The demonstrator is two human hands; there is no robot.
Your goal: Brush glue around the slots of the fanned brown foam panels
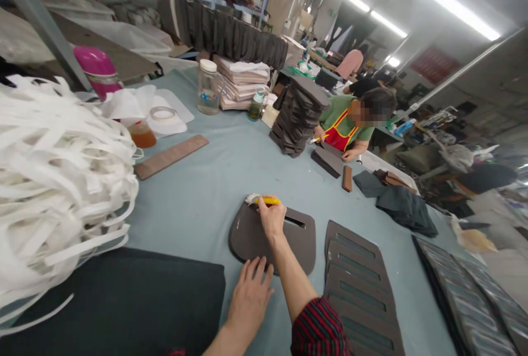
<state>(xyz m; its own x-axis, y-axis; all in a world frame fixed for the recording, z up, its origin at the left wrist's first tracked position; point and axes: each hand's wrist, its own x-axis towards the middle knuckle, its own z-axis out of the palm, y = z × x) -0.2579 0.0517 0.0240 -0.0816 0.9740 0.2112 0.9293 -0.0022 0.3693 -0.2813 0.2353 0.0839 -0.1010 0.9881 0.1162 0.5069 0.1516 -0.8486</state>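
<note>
Well, the right hand (pixel 273 218) pinched what seemed a brush (pixel 270 200) over a panel (pixel 253 240); the left hand (pixel 249 295) lay flat, fingers apart.

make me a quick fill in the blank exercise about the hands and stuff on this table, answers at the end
1. The right hand holds a brush with a ____ handle.
2. The fingers at the near edge of the dark panel belong to the ____.
3. The large clear jar has a ____ lid.
4. The apron with yellow trim is ____.

Missing words: yellow; left hand; white; red.
</note>
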